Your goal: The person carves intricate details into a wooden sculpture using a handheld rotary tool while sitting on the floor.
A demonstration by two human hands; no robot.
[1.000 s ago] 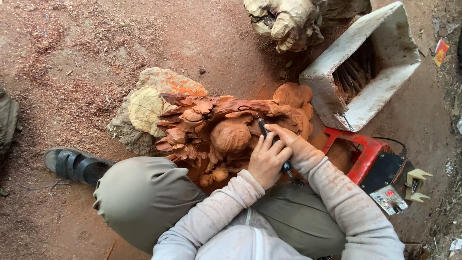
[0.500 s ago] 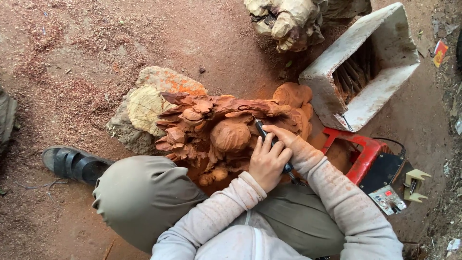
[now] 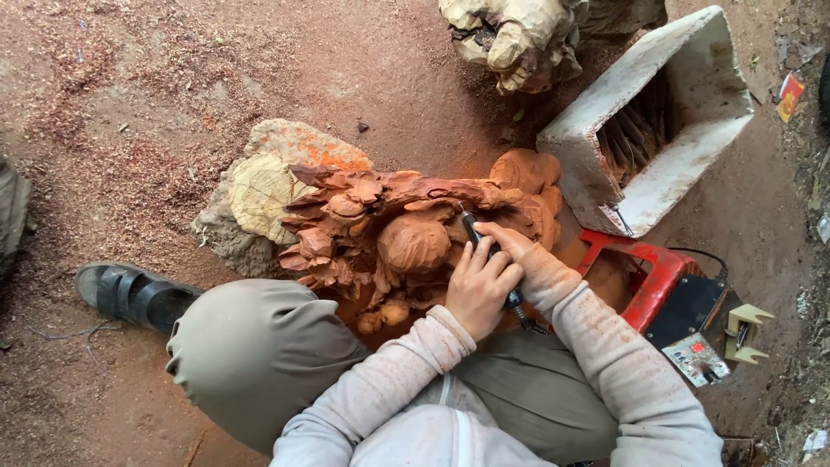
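A reddish-brown wood carving (image 3: 406, 233) with leaf and fruit shapes lies on the dirt in front of me, its pale rough base (image 3: 259, 195) at the left. My left hand (image 3: 480, 290) and my right hand (image 3: 510, 246) are clasped together around a slim black rotary carving tool (image 3: 474, 232). Its tip presses into the carving beside a rounded knob (image 3: 413, 245). Both sleeves are dusted with red wood powder. My bent left knee (image 3: 259, 355) sits just below the carving.
A white box (image 3: 692, 112) holding tools lies open at the upper right. A red and black machine (image 3: 674, 298) stands at my right. A pale wood stump (image 3: 519, 35) is at the top. A dark sandal (image 3: 130, 294) rests at the left. Sawdust covers the ground.
Both hands have shifted very slightly on the carving with the tool; everything else stays in place.
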